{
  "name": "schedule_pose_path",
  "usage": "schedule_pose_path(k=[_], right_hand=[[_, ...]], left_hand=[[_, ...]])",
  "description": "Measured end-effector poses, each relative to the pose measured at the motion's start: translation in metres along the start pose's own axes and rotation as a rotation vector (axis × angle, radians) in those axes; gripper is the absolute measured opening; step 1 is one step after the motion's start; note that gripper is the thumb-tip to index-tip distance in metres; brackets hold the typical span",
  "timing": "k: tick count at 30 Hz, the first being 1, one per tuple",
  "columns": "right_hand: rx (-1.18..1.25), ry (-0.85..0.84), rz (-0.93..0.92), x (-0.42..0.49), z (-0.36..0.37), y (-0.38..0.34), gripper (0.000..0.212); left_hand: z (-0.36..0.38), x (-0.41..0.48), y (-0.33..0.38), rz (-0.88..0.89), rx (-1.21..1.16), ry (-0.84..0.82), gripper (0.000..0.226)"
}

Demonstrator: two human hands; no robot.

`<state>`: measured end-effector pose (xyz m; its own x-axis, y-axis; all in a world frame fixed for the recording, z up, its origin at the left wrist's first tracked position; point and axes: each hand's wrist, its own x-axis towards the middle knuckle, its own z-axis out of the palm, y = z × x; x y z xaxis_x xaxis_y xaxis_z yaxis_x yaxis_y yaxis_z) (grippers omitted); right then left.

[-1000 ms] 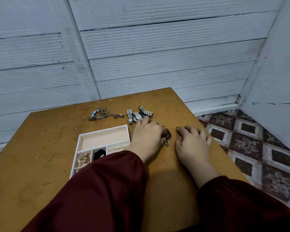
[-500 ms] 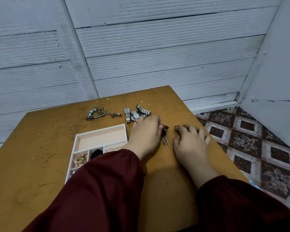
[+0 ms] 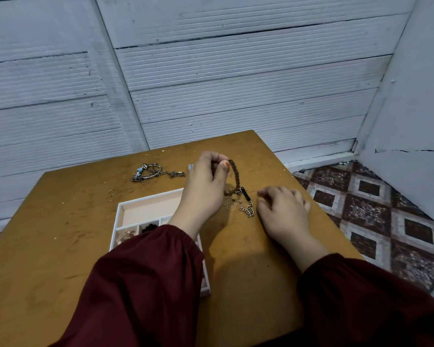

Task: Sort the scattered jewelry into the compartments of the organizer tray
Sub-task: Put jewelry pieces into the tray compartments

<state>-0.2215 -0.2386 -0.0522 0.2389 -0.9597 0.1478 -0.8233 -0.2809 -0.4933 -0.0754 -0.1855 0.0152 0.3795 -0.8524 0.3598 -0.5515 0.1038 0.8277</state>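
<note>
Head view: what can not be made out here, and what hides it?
1. The organizer tray: the left sleeve covers its near compartments.
2. Its small compartments: contents too small and blurred to name.
3. The silver piece beside the left hand: mostly hidden by that hand.
4. The right hand: its curled fingers hide whether it holds anything.
5. The braided bracelet: where its lower end meets the chain is too small to tell.
</note>
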Motion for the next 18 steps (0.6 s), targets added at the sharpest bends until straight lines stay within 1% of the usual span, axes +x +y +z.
schedule_pose_path(k=[3,6,11,14,18], right_hand=[[-0.083,-0.016,-0.012,0.007,-0.001,-0.006,0.035],[-0.197,-0.013,-0.069,0.016,0.0,-0.016,0.037],[-0.3,-0.021,-0.089,0.027,0.005,-0.032,0.033],[-0.276,-0.012,-0.069,0.032,0.007,-0.035,0.024],[-0.232,-0.045,-0.041,0.035,0.009,-0.038,0.019]], left_hand=[[-0.006,-0.005,-0.003,-0.014,-0.019,0.027,0.006],[-0.01,-0.009,-0.01,-0.041,-0.037,0.052,0.007],[-0.018,-0.016,-0.017,-0.088,-0.085,0.057,0.014],[-0.024,-0.02,-0.018,-0.099,-0.099,0.069,0.016],[-0.028,-0.024,-0.019,-0.111,-0.116,0.078,0.017]])
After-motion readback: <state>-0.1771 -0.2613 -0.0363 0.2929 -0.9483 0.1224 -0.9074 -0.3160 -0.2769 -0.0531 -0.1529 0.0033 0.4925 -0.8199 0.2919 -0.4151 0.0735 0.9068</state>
